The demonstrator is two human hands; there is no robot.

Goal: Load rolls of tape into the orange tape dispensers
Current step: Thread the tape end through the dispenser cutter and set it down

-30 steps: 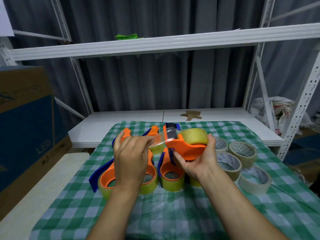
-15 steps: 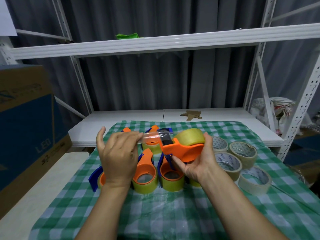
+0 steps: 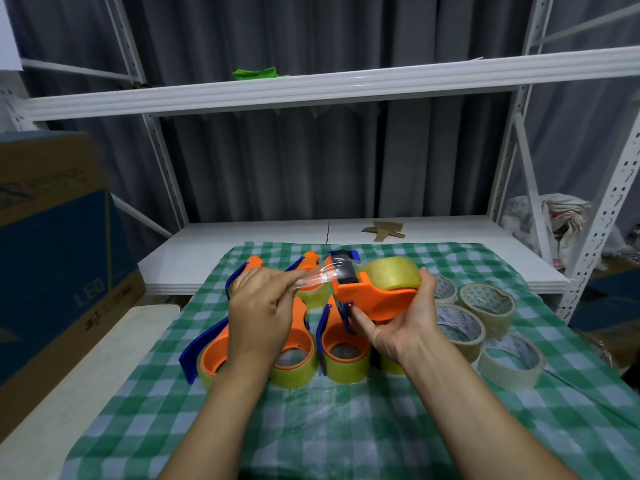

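My right hand (image 3: 398, 327) grips an orange tape dispenser (image 3: 374, 296) above the green checked cloth (image 3: 346, 427). A yellowish tape roll (image 3: 389, 277) sits in the dispenser. My left hand (image 3: 259, 306) pinches the clear tape strip (image 3: 313, 278) that runs from the dispenser's black and blue front end (image 3: 343, 271) toward the left. Several other orange dispensers with rolls in them (image 3: 294, 355) lie on the cloth under my hands. Several loose tape rolls (image 3: 485, 306) lie to the right.
A big cardboard box (image 3: 52, 254) stands at the left. A white shelf board (image 3: 346, 233) with cardboard scraps (image 3: 382, 231) lies behind the cloth, and a metal rack upright (image 3: 609, 216) rises at the right. A pale bench (image 3: 69, 393) sits at lower left.
My left hand has moved back to the right toward the dispenser, so the pulled-out tape strip is shorter. The dispenser stays in my right hand at about the same height.
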